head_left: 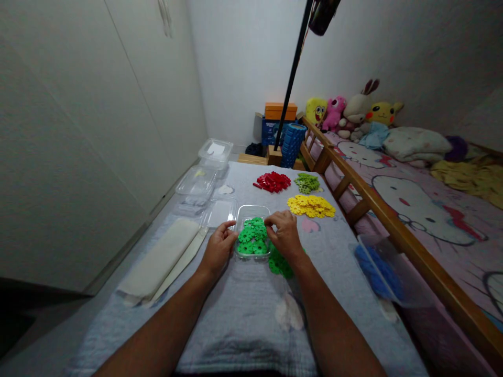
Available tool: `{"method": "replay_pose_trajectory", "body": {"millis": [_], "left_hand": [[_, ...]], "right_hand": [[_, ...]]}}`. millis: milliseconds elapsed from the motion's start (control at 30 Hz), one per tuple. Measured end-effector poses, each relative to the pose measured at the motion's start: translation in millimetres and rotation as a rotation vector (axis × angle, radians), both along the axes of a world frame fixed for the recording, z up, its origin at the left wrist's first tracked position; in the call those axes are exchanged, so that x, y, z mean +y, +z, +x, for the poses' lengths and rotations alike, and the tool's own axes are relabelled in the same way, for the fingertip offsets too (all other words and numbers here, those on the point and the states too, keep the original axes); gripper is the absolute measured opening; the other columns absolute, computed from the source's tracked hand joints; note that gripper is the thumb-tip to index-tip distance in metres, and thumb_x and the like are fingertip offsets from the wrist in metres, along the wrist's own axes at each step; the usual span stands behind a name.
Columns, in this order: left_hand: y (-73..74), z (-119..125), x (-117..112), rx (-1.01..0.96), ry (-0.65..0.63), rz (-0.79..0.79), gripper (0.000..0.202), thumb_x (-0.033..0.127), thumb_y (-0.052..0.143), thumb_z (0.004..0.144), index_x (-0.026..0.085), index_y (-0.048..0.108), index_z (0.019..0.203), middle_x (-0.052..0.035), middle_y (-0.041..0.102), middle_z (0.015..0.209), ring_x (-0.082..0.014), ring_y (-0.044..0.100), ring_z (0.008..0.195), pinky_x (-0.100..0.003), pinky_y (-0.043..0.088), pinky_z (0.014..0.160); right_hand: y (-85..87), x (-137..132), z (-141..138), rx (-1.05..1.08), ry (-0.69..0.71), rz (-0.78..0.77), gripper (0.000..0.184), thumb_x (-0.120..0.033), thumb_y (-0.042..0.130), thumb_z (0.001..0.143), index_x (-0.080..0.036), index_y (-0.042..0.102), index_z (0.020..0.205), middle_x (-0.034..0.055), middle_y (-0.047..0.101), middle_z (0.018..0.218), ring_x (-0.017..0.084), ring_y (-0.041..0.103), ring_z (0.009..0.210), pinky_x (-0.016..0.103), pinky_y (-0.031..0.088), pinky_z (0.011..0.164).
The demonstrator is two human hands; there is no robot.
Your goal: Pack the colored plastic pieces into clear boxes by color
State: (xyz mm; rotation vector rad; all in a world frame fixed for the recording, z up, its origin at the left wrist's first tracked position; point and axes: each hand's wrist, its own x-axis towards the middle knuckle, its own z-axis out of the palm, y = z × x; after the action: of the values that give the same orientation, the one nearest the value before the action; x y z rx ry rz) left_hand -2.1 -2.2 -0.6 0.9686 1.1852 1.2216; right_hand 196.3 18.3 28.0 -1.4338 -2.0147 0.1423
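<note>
A clear plastic container (253,209), holding several green flower-shaped plastic pieces (252,236), sits in the middle of the cloth-covered table. My left hand (220,246) is at its left side, thumb and curled fingers against the wall and rim. Over the right rim my right hand (283,233) has its fingertips pinched together; whatever is between them is too small to make out. Beneath the right hand and wrist lies a loose pile of more green pieces (281,264), partly hidden by the arm.
Piles of red pieces (274,181), light green pieces (307,183) and yellow pieces (311,206) lie farther back. Clear containers (196,183) and a folded cream cloth (161,259) are at left. A bin with blue pieces (379,272) stands right, beside the wooden bed rail (365,193).
</note>
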Motion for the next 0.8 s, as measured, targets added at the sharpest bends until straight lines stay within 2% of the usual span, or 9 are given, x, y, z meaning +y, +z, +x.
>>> {"method": "replay_pose_trajectory", "body": {"millis": [200,367,467,633,700,800], "left_hand": [[-2.6,-0.5,1.1,0.012,-0.003,0.016,0.048,0.037,0.068,0.073,0.014,0.057,0.113,0.0106,0.045,0.058,-0.0072,0.037,0.045,-0.02,0.031,0.043],[-2.9,-0.8,1.5,-0.002,-0.008,0.011,0.049,0.038,0.069,0.073,0.014,0.057,0.113,0.0105,0.046,0.058,-0.007,0.037,0.045,-0.02,0.031,0.044],[-2.0,-0.7,1.0,-0.013,0.002,0.002,0.049,0.038,0.07,0.071,0.015,0.058,0.112,0.0101,0.047,0.059,-0.0066,0.038,0.045,-0.019,0.031,0.045],[-0.6,-0.3,0.2,-0.007,0.002,-0.009,0.049,0.039,0.069,0.071,0.015,0.058,0.112,0.0101,0.047,0.059,-0.0071,0.038,0.045,-0.019,0.031,0.044],[-0.3,-0.2,0.1,-0.006,-0.001,-0.006,0.049,0.038,0.069,0.071,0.015,0.057,0.112,0.0101,0.047,0.059,-0.0072,0.038,0.045,-0.019,0.031,0.044],[-0.4,-0.2,0.1,-0.006,-0.003,-0.004,0.049,0.038,0.069,0.071,0.015,0.057,0.113,0.0102,0.047,0.059,-0.0073,0.039,0.046,-0.019,0.032,0.045]], "right_hand": [[0.8,5.9,-14.1,-0.002,-0.056,-0.006,0.011,-0.017,0.064,0.086,-0.024,0.073,0.086,0.0028,0.074,0.089,0.022,0.05,0.092,0.038,0.029,0.087],[-2.5,8.6,-18.3,0.012,-0.021,-0.079,0.018,-0.02,0.064,0.086,-0.027,0.076,0.099,0.0035,0.076,0.094,0.023,0.053,0.096,0.04,0.03,0.09],[0.3,10.0,-6.7,0.086,-0.064,-0.067,0.02,-0.019,0.062,0.087,-0.025,0.076,0.1,0.0041,0.076,0.097,0.023,0.055,0.098,0.04,0.033,0.092],[8.6,15.7,29.7,0.183,-0.152,-0.032,0.018,-0.021,0.059,0.086,-0.022,0.075,0.095,0.0062,0.075,0.099,0.024,0.059,0.098,0.038,0.04,0.091],[8.5,16.8,44.7,0.158,-0.144,-0.103,0.017,-0.021,0.059,0.085,-0.02,0.074,0.093,0.0062,0.074,0.095,0.022,0.061,0.091,0.036,0.043,0.086],[2.4,13.5,61.3,0.022,-0.072,-0.303,0.018,-0.018,0.064,0.079,-0.019,0.073,0.093,0.0054,0.073,0.089,0.019,0.063,0.082,0.031,0.045,0.079]]}}
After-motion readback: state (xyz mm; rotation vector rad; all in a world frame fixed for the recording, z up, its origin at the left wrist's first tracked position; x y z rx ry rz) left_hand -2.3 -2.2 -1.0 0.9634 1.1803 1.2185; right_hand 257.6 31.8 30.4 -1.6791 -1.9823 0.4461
